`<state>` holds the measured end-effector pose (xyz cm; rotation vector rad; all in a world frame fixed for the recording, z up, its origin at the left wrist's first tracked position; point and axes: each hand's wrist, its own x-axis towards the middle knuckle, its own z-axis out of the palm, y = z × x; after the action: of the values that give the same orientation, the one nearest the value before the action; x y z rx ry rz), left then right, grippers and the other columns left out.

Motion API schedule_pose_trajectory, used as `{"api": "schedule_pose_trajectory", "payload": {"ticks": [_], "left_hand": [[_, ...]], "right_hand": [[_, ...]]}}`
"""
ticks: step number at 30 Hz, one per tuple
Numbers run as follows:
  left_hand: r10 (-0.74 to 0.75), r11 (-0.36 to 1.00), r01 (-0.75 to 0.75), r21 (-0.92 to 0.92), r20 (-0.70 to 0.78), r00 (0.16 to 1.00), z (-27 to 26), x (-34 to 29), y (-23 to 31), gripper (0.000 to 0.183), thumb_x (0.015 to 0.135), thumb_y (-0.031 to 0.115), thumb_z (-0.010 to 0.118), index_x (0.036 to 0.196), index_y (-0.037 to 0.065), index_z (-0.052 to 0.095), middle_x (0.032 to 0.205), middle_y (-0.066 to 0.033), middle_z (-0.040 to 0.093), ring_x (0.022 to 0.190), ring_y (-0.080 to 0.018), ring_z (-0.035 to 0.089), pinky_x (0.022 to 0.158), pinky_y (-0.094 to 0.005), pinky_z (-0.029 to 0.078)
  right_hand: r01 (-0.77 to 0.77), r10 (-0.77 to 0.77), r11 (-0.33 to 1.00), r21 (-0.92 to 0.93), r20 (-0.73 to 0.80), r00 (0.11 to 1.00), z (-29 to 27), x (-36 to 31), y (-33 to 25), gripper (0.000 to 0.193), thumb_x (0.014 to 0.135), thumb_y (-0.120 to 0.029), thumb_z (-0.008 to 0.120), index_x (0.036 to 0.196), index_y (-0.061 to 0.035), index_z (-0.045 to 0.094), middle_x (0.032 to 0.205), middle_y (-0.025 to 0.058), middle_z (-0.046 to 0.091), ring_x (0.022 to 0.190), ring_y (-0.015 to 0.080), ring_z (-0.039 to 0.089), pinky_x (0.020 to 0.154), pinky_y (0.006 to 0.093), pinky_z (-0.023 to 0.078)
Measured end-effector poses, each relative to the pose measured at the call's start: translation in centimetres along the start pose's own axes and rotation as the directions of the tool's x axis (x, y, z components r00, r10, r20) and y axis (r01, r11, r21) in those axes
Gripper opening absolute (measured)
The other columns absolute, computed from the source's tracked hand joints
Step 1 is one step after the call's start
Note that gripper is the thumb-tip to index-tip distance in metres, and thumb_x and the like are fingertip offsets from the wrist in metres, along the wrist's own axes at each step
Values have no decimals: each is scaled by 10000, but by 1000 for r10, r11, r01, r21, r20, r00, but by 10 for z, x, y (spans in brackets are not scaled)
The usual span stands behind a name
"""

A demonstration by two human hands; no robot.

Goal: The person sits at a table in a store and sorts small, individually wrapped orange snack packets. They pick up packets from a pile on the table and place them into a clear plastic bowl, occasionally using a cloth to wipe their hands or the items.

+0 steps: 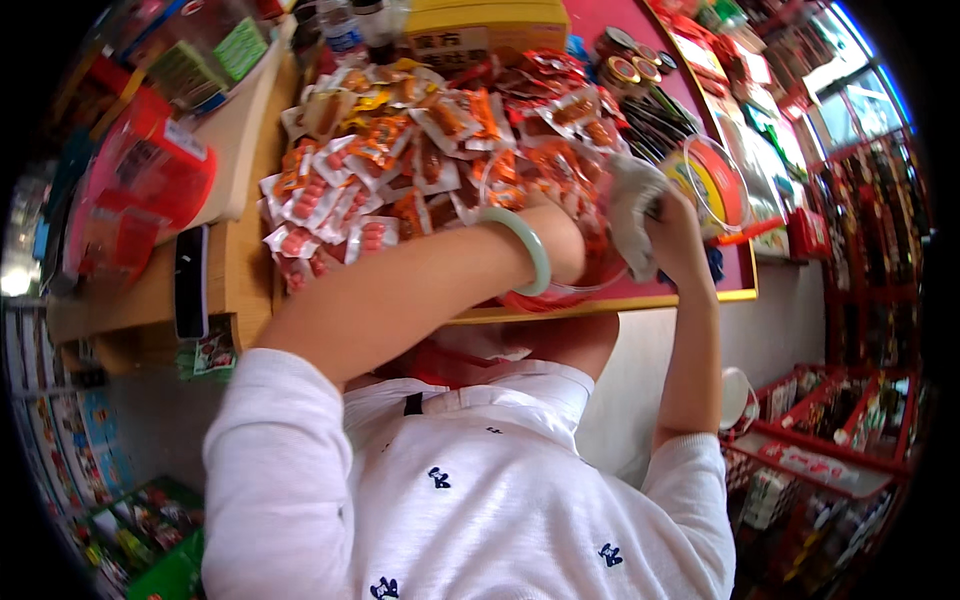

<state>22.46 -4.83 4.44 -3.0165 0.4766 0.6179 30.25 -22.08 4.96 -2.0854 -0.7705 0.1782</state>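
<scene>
My right hand (680, 232) grips a greyish-white cloth (632, 205) near the front edge of the table. Beside it, my left hand (560, 238), with a pale green bangle (528, 248) at the wrist, is bent down at a clear container with a reddish lower part (560, 298). The fingers of this hand are hidden, so what they do cannot be made out. Just beyond both hands spreads a heap of small wrapped snack packets (400, 150) in orange, red and clear plastic.
A yellow box (490, 22) stands behind the packets. Round tins (622, 68) and dark slim sticks (655, 122) lie at the back right. Another clear container (712, 185) is right of the cloth. Red tubs (160, 165) stand left; stocked red shelves (870, 260) line the right.
</scene>
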Motion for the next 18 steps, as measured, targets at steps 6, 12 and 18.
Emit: {"api": "schedule_pose_trajectory", "payload": {"ticks": [6,12,18], "left_hand": [[-147,792,-452,-410,-847,511,-16,-82,-10,248,889,190,579,1090,50,621,1149,-149,601,1074,-258,579,922,-411,414],[-614,740,71,-669,-628,478,104,-132,-62,159,800,101,679,939,42,628,837,-84,613,798,-279,598,744,-380,460],[-544,839,287,-463,-687,482,145,-148,-78,294,745,154,746,1007,43,671,1168,-109,633,1034,-288,609,867,-369,480]], "right_hand": [[274,-265,961,-36,-400,877,-15,-49,8,572,659,-109,740,1176,17,529,1202,149,556,1077,229,552,935,348,421],[111,-45,987,116,-461,886,9,-125,-7,547,688,-88,700,1190,34,521,1243,173,520,1125,273,512,971,384,387],[77,-26,990,116,-387,922,40,-140,-31,523,717,-68,660,1205,50,514,1284,197,484,1173,318,472,1008,420,354]]}}
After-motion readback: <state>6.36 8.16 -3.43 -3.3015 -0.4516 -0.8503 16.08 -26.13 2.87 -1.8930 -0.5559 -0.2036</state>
